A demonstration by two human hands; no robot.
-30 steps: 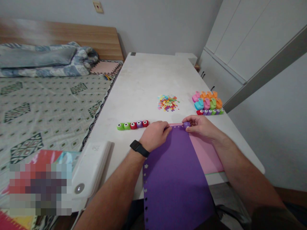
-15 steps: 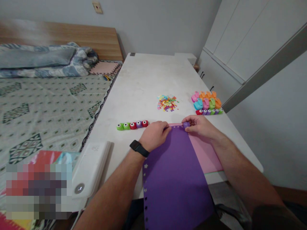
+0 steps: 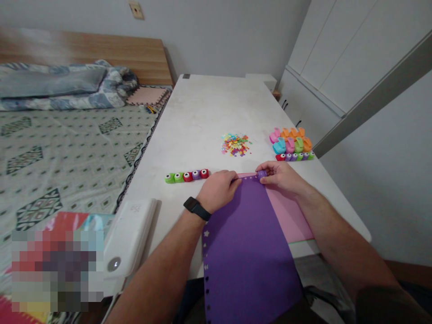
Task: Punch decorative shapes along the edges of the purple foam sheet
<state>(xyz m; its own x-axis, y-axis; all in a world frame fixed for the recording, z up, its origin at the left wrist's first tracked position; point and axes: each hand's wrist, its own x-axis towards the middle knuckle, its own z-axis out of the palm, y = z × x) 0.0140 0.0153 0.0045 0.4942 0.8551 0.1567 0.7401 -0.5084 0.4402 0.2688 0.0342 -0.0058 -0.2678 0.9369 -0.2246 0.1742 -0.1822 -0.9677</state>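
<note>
Purple sheet (image 3: 248,252) hangs off the near table (image 3: 202,117) edge toward the person, long axis running near to far, thin matte craft sheet, flat, with a column of small punched holes down its left edge and a row of tiny holes along the far edge. Under it a pink sheet (image 3: 290,216) shows on the right side, same thin matte stock. Left hand (image 3: 219,189), black watch (image 3: 196,209) on the wrist, presses down on the far-left corner of the purple sheet, grip closed flat on the sheet. Right hand (image 3: 281,176) sits at the far-right corner, grip pinched narrow around a small purple punch (image 3: 262,174), rounded hard plastic, which sits on the sheet's far edge, just right of the hole row; right hand is the nearer one to it. Left of the hands a row of small punches (image 3: 187,176), green, red, purple, lies across the table. A white box (image 3: 130,236) lies at the near left edge. Further off, a loose pile of confetti cutouts (image 3: 236,144), multicolour. To the far right, a cluster of larger lever punches (image 3: 292,143), glossy plastic, with another row of small ones in front.
</note>
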